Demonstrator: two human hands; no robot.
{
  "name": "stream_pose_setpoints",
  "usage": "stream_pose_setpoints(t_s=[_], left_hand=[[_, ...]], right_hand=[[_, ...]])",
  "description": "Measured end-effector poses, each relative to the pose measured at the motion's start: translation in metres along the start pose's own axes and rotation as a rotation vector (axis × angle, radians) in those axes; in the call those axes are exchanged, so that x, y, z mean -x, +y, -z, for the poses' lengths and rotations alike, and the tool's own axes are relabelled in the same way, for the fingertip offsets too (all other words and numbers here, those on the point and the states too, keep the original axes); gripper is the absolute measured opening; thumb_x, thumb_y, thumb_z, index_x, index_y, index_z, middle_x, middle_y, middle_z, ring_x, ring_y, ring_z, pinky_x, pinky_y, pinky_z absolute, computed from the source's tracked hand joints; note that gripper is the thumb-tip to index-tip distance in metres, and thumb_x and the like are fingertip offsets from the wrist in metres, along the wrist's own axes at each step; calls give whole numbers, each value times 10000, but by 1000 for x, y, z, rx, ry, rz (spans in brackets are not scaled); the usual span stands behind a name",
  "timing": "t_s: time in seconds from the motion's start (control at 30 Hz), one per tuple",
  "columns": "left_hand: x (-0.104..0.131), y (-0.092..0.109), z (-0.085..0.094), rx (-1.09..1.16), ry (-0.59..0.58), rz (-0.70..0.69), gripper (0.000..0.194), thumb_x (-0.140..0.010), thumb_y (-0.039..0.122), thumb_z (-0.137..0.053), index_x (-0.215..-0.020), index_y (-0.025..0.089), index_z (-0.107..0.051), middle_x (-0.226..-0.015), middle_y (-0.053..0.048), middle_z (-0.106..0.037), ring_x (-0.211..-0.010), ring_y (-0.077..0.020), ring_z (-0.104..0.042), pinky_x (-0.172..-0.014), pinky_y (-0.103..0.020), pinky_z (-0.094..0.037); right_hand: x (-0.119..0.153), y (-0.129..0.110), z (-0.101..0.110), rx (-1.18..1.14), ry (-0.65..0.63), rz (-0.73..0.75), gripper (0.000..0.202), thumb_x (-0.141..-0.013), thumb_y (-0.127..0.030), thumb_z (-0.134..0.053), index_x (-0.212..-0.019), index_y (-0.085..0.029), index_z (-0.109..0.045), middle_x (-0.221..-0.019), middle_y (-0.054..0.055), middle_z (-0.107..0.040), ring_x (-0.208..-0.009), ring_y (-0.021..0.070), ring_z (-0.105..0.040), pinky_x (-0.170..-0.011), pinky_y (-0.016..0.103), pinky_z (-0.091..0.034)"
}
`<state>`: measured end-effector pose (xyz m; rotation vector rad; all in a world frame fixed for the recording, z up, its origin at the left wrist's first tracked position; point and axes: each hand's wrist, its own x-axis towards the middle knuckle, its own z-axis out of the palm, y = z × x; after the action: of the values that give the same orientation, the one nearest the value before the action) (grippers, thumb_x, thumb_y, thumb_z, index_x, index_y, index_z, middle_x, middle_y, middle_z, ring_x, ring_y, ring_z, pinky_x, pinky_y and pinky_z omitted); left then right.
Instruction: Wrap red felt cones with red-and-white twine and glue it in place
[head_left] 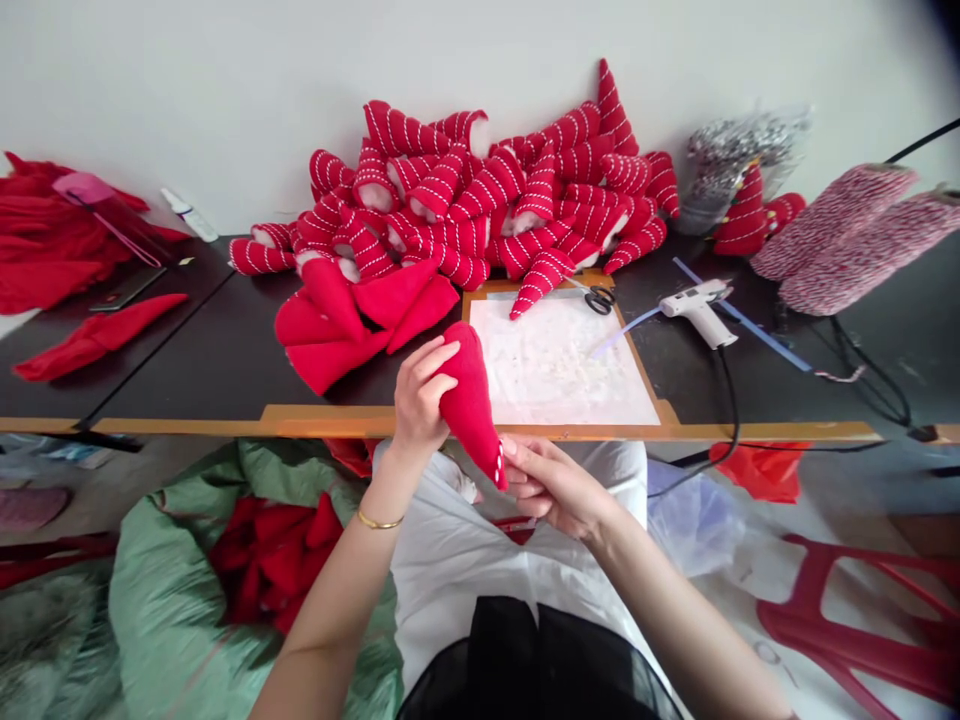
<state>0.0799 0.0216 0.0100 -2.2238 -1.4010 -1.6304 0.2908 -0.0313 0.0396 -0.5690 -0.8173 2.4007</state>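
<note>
A plain red fabric cone (471, 400) hangs point down over the table's front edge. My left hand (424, 395) is wrapped round its wide upper end. At the narrow tip, my right hand (551, 482) pinches with thumb and forefinger, where a short stretch of red-and-white cord (500, 463) shows against the cloth. How much of the cord sits inside the right fingers is hidden. Behind the cone lies a white work sheet (555, 370) with specks on it. Left of that sheet are several plain red cones (337, 320), lying flat in a heap.
Cones wound with white-flecked cord (480, 190) are piled against the wall. Scissors (599, 299), a glue gun (701, 308) with its cable, and spools of red-and-white cord (832, 225) are on the right. Below stands a green sack (165, 560) of red pieces; a red stool (847, 620) is at right.
</note>
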Motion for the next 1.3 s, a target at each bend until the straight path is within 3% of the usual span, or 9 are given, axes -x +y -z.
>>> stream_pose_setpoints(t_s=[0.13,0.43,0.53,0.67,0.77,0.87,0.97,1.13,1.3], left_hand=[[3,-9,-4,43,68,163,326,-803,433,-717,-794,277,-430,-1251,-51,-672,-1352,-287,-493,-1155,-567,-319],[2,-7,-10,-46,203,115,319,-816,354,-732,-1054,263,-540,-1436,-120,-530,-1422,-284,-407,-1203,-543,-230],[-1,2,-8,189,210,437,532,-788,417,-769,-1228,240,-526,-1537,-156,-407,-1389,-300,-459,-1171,-521,-313],[-5,30,-5,923,73,1047,597,-796,588,-716,-1255,266,-514,-1399,-133,-563,-1127,-283,-672,-945,-477,-536],[-9,52,-8,1141,63,1176,641,-738,463,-826,-1265,288,-504,-1225,-61,-670,-1062,-271,-707,-861,-410,-582],[-15,62,-13,1042,185,1180,618,-734,339,-850,-1251,306,-512,-998,10,-716,-901,-227,-747,-720,-307,-601],[-20,63,-13,1050,72,1289,510,-771,426,-809,-1187,233,-587,-815,-14,-721,-744,-213,-745,-546,-250,-565],[-23,65,-13,1247,-100,1498,658,-823,726,-585,-1111,139,-658,-784,-86,-725,-703,-244,-741,-517,-301,-589],[-23,71,-22,1303,-2,1499,714,-826,778,-506,-1088,139,-686,-845,-116,-744,-807,-280,-746,-582,-330,-613]], right_hand=[[-4,0,3,-32,-30,-38,469,-797,-516,-802,-749,-177,-481,-615,-104,-189,-510,44,-51,-384,155,-32],[-17,-7,1,96,112,28,473,-728,-550,-815,-753,-184,-515,-544,-124,-241,-459,34,-63,-374,173,-71],[-19,-13,4,491,316,258,354,-794,-489,-753,-818,-160,-623,-600,-51,-480,-453,52,-258,-417,198,-214],[-23,-9,7,1053,523,461,188,-840,-333,-704,-915,-160,-707,-610,-18,-545,-548,119,-451,-550,242,-334],[-27,-1,8,1192,478,469,136,-828,-273,-724,-911,-166,-727,-655,5,-596,-585,141,-498,-597,263,-368],[-26,0,12,1095,304,374,148,-837,-327,-750,-848,-180,-743,-674,7,-617,-616,146,-517,-609,266,-397],[-22,-5,17,872,166,283,274,-882,-446,-696,-812,-184,-732,-678,1,-605,-589,135,-505,-539,251,-407],[-21,-5,24,633,169,268,378,-799,-533,-762,-778,-164,-684,-626,-25,-529,-497,93,-423,-423,215,-335],[-25,3,26,546,197,296,418,-758,-541,-800,-718,-163,-627,-544,-62,-441,-439,56,-312,-403,201,-253]])
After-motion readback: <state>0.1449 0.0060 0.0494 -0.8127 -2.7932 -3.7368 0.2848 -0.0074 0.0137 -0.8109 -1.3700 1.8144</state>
